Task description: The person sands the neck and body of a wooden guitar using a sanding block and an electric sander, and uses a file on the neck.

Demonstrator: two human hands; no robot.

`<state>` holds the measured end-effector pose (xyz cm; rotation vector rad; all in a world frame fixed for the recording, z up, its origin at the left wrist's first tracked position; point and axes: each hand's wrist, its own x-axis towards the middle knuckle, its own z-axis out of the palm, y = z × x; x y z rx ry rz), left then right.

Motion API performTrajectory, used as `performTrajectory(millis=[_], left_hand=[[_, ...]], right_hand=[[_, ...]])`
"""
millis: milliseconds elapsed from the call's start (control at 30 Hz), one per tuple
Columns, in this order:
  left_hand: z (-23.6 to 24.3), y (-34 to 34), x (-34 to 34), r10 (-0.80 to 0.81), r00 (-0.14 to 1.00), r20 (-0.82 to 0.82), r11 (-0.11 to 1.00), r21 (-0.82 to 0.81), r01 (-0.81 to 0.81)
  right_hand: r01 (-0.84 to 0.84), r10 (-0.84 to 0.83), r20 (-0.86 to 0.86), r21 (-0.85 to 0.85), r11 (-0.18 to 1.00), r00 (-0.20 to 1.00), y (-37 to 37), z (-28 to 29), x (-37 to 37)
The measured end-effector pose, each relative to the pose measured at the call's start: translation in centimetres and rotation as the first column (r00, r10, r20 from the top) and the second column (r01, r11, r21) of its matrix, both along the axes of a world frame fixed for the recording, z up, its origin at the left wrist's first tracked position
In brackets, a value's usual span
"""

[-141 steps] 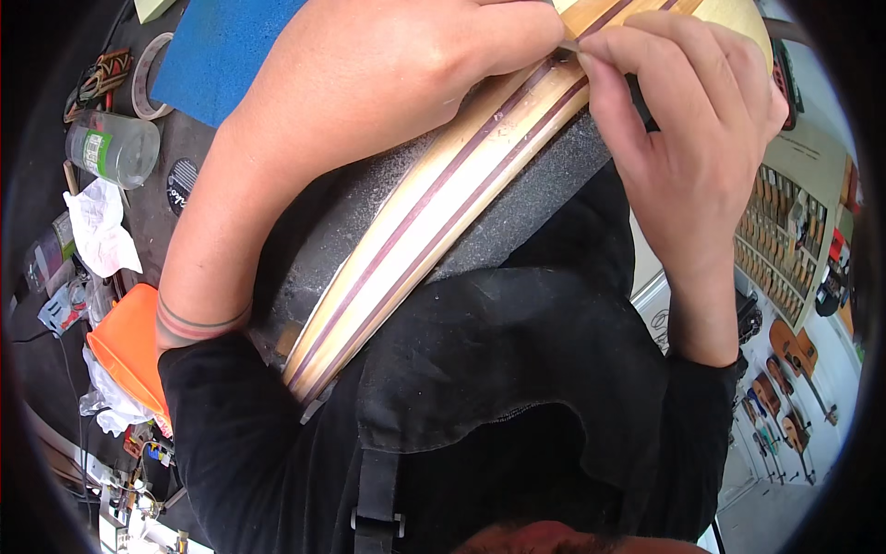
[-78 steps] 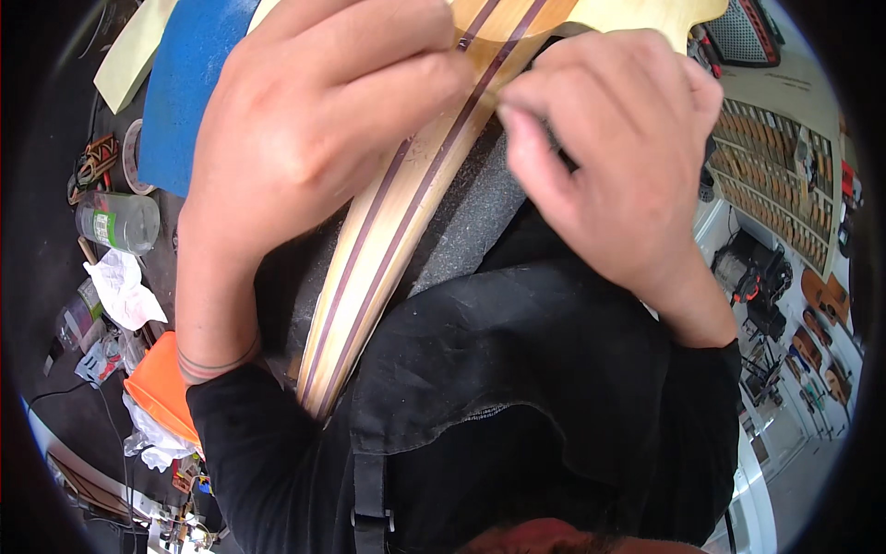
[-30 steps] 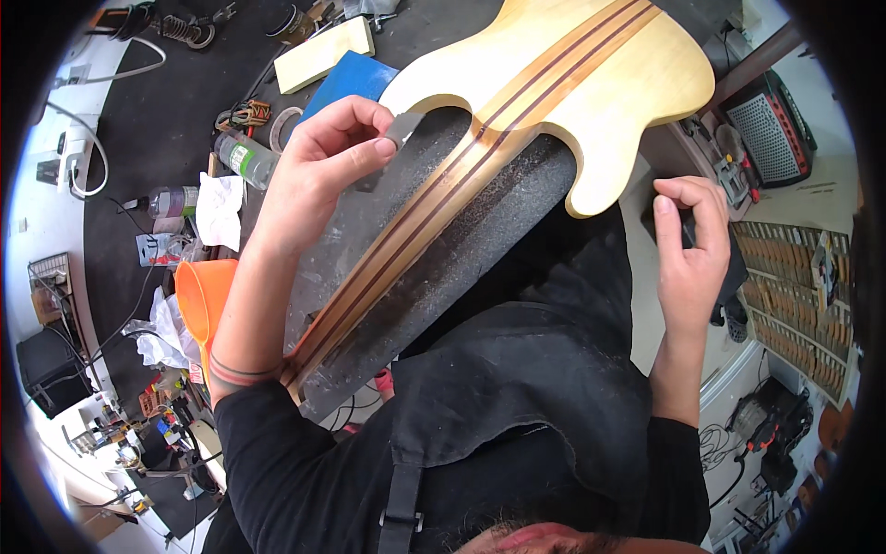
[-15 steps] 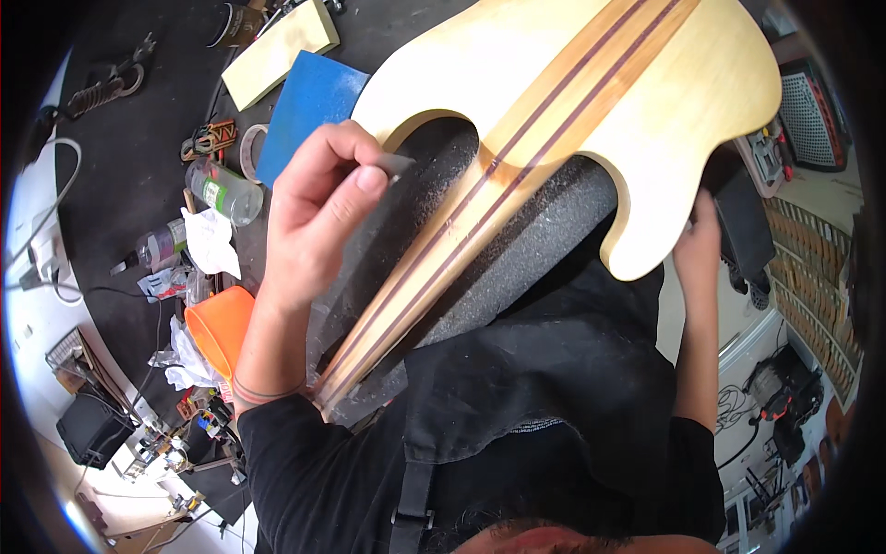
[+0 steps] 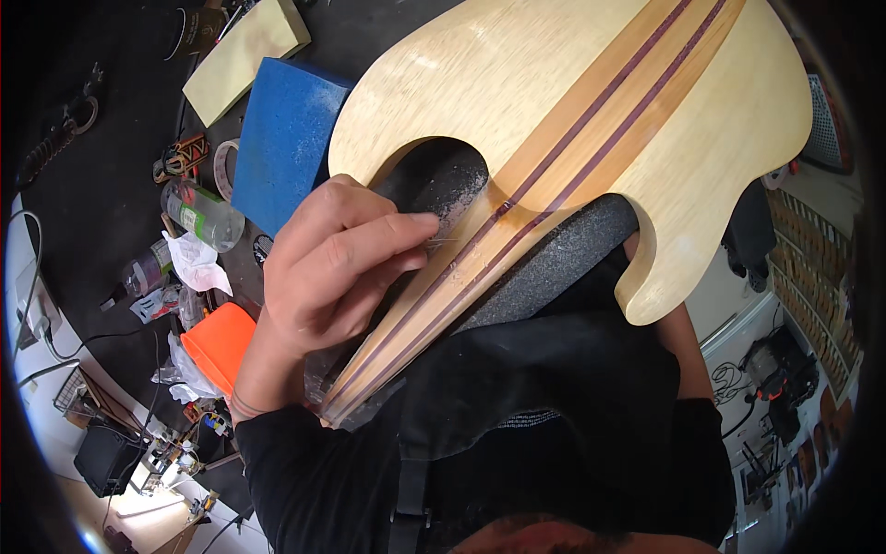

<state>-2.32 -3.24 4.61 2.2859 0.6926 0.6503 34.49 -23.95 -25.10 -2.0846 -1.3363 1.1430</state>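
A pale wooden guitar body (image 5: pixel 480 74) with a long neck (image 5: pixel 443 295) striped in dark purple lies diagonally before me, on a dust-speckled dark padded support (image 5: pixel 544 268). My left hand (image 5: pixel 337 258) is beside the neck, below the left cutaway, fingers curled in a pinch; whatever they hold is hidden or too small to name. My right hand (image 5: pixel 632 245) is mostly hidden behind the right horn, with only a sliver of it and the forearm showing. My black apron is just below the neck.
A blue block (image 5: pixel 286 138), pale block (image 5: pixel 245 55), tape roll (image 5: pixel 226 166), clear plastic jar (image 5: pixel 212 222), crumpled paper (image 5: pixel 196 263) and orange container (image 5: pixel 221 346) are on the dark bench (image 5: pixel 111 157) at left. Tool racks (image 5: pixel 812 277) hang at right.
My left hand has turned over and lowered toward the neck; the grey piece it held is out of sight. My right hand went behind the horn. The guitar body fills more of the view.
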Motion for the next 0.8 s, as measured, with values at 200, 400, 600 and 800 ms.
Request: performTrajectory(millis=[200, 400, 600, 800], left_hand=[[-0.3, 0.2, -0.1, -0.058, 0.997, -0.045, 0.991, 0.118, 0.063], [0.4, 0.0, 0.6, -0.099, 0.992, -0.075, 0.960, 0.254, 0.115], [-0.5, 0.3, 1.7, -0.172, 0.984, -0.036, 0.909, 0.380, 0.173], [-0.1, -0.4, 2.4, -0.294, 0.954, -0.058, 0.832, 0.476, 0.285]], right_hand=[[0.197, -0.216, 0.036, 0.293, 0.936, 0.976, 2.5, 2.7, 2.9], [0.237, -0.451, 0.320, 0.529, 0.815, 0.833, 3.5, 14.3, 4.8], [0.065, -0.390, 0.175, 0.846, 0.530, 0.904, 5.0, 25.8, -2.4], [-0.405, 0.124, 0.414, 0.710, 0.576, 0.902, 6.6, 29.8, -9.9]])
